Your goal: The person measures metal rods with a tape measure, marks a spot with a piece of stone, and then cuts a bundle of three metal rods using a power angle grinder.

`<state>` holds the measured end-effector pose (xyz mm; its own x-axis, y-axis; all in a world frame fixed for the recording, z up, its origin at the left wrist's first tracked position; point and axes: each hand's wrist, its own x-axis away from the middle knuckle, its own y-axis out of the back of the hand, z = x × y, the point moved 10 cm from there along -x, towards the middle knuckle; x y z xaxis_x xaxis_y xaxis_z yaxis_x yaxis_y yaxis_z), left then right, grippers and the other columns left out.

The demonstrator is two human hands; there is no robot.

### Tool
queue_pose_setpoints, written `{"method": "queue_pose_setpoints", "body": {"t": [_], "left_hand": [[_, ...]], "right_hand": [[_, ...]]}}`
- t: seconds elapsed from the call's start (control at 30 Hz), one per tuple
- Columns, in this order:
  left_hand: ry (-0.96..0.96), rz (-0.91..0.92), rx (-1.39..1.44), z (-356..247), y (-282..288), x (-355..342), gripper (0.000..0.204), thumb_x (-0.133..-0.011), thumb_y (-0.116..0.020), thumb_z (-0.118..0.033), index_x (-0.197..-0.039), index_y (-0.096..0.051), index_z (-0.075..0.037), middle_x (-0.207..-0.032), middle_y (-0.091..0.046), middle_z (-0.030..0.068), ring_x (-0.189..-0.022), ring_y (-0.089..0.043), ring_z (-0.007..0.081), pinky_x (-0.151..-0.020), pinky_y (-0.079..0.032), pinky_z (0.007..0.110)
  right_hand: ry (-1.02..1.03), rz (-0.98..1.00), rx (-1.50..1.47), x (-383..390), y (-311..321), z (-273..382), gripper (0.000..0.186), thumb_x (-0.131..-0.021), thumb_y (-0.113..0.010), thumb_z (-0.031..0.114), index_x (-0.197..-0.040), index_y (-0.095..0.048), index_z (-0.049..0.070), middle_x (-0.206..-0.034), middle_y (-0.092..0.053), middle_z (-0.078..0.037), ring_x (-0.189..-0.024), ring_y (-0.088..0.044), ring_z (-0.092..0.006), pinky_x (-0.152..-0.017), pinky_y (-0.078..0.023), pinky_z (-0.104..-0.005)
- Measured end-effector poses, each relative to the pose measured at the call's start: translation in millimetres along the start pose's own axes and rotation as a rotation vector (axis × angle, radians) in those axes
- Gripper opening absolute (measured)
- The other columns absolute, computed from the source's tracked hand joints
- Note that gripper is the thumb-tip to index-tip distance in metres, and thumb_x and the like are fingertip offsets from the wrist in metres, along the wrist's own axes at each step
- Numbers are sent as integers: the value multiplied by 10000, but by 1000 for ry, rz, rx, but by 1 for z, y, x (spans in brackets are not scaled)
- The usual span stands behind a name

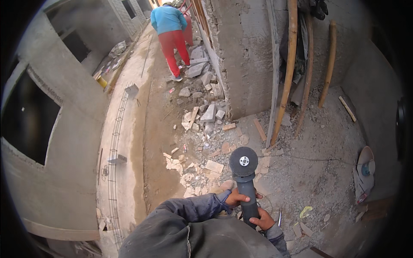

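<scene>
I hold a dark grey angle grinder (246, 189) upright in front of me, its round disc (238, 167) at the top, facing up with a metal flange at its centre. My left hand (236, 198) grips the middle of the grinder's body, below the head, its fingers closed round it. Lower down, my right hand (264, 219) is wrapped round the handle end. A cord shows beside the grinder. Gravel and broken tile pieces (214, 167) lie on the ground just beyond it.
A person (167, 23) in blue top and red trousers bends by rubble (208, 112). Poles (289, 64) lean on the right wall. A long rebar cage (112, 180) lies along the concrete strip on the left, beside a wall with window openings (47, 159). A blue tool (366, 169) sits far right.
</scene>
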<state>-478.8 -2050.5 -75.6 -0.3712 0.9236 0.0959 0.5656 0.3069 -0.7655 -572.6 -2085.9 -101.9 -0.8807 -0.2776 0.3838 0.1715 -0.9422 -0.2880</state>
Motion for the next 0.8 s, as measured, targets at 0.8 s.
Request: {"method": "queue_pose_setpoints", "body": {"t": [0.8], "left_hand": [[-562,-1159,-709,-259,148,427,407,-521,-672,-75,-896,-536,7,-793,-596,99,-706,-597,195,-663,-489,332]], "right_hand": [[113,-567,-240,-121,65,123,117,-891,-455,236,-925,-452,124,-567,-284,45,-433,-275,-54,-365,-244,-199]]}}
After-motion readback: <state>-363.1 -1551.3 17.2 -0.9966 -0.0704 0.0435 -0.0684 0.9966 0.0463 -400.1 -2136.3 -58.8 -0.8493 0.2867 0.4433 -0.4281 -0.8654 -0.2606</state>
